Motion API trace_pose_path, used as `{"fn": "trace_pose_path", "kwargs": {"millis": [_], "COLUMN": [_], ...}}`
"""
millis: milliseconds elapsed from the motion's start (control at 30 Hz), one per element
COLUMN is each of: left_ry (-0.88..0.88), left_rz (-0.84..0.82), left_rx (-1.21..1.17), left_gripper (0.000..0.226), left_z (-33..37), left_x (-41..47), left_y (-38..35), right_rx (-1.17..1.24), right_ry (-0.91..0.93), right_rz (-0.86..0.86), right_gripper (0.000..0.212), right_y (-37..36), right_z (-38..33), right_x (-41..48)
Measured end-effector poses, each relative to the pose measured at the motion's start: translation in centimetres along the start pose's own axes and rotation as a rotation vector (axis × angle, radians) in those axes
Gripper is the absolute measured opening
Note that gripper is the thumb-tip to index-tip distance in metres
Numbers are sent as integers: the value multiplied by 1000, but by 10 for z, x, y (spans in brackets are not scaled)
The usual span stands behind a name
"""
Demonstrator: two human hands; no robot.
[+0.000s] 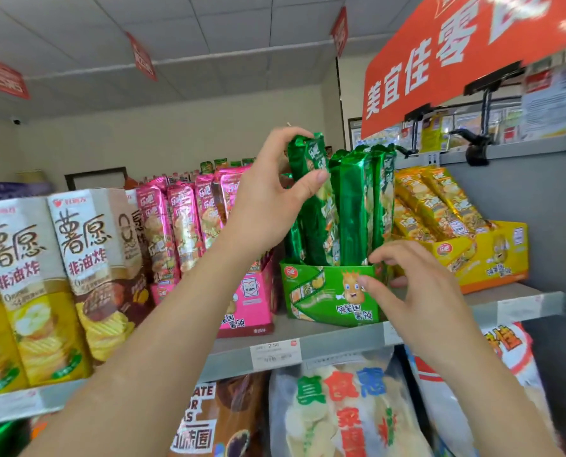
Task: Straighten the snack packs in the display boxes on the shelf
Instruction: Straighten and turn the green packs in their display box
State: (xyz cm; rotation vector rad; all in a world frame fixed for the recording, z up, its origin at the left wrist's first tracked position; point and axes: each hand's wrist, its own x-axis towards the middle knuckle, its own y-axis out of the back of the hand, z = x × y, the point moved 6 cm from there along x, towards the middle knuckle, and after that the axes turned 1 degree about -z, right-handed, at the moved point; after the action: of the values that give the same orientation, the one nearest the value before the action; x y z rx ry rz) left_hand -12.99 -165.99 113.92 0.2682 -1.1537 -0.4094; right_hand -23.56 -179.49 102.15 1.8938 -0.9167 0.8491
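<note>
1. Head view: green box (318,291) at shelf's (229,361) front edge, between pink box (252,301) and yellow box (493,258).
2. Left hand (268,206) pinches a pack's (311,159) top; right hand (417,291), fingers spread, touches green box's right corner.

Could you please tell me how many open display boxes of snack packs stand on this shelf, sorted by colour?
Pink display box: 1
Green display box: 1, with the left hand pinching a green snack pack in it
Yellow display box: 1
Total: 3
</note>
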Motion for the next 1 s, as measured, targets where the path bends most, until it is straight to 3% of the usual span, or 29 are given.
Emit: {"fn": "trace_pose_path", "kwargs": {"millis": [233,467,600,700,800,1000], "left_ry": [92,126,-25,9,69,149], "left_rz": [-21,-69,-119,-196,-131,-89], "left_rx": [57,260,533,552,559,608], "left_gripper": [47,102,86,76,65,38], "left_z": [-9,-10,-2,-2,-6,-12], "left_x": [-14,-48,-82,-95,-95,-92], "left_y": [-22,-28,-33,-35,-28,-21], "right_rx": [77,112,40,-77,-129,89], "right_ry": [53,51,87,159,190,155], "right_rz": [-206,-214,-183,-114,-66,151], "right_gripper": [34,39,32,29,26,19], "right_y": [6,3,-12,-23,-34,-6], "right_z": [7,-1,-15,-30,-42,-26], "right_x": [5,19,21,16,13,10]}}
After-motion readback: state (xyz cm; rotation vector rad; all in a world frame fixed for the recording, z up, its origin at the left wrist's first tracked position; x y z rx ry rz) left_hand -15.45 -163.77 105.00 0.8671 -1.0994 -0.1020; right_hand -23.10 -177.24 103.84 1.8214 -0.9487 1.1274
